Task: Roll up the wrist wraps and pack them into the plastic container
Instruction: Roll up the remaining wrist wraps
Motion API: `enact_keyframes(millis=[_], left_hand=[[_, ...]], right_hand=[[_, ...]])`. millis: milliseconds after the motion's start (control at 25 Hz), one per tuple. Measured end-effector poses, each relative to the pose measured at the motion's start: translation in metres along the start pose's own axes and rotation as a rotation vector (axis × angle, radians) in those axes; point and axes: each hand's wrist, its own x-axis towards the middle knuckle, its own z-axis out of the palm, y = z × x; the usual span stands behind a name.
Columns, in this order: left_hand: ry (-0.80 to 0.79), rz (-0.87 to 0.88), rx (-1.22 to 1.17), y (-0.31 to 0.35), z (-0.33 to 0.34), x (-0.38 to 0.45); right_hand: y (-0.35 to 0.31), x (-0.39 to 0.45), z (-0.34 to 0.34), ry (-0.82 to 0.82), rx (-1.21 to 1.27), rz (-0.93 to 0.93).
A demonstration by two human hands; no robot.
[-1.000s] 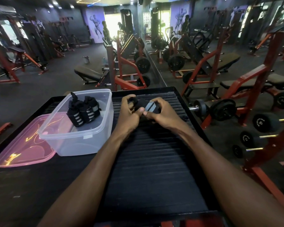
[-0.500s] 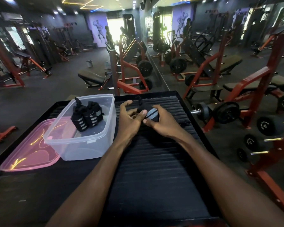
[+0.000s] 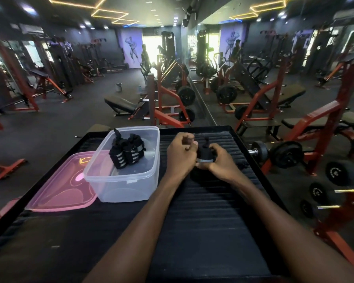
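Note:
A rolled black wrist wrap [image 3: 205, 154] with a grey stripe sits between my two hands over the black ribbed mat [image 3: 202, 211]. My right hand [image 3: 219, 160] grips the roll from the right, fingers curled round it. My left hand [image 3: 181, 155] is curled at the roll's left side; its thumb and fingers pinch near the wrap's loop end. The clear plastic container [image 3: 123, 184] stands to the left, open, with two rolled black-and-grey wraps [image 3: 127, 153] leaning together inside it.
The pink lid [image 3: 63, 188] lies flat left of the container. The mat's raised black edge [image 3: 260, 166] runs along the right side. Dumbbells [image 3: 278, 154] rest on a red rack to the right. Gym benches and machines fill the floor beyond.
The roll has turned in my hands, its grey stripe now at the bottom. My left hand has lifted and curled at the roll's top left. The camera has tilted up slightly.

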Motion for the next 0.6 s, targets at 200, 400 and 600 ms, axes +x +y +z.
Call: enact_keyframes(millis=[200, 400, 600], left_hand=[[-0.046, 0.108, 0.213, 0.031, -0.058, 0.014], [0.060, 0.078, 0.431, 0.022, -0.130, 0.031], [0.133, -0.020, 0.629, -0.007, -0.188, 0.040]], right_hand=[[-0.038, -0.002, 0.000, 0.022, 0.089, -0.004], [-0.096, 0.006, 0.020, 0.005, 0.082, -0.121], [-0.151, 0.009, 0.064, -0.118, -0.018, -0.215]])
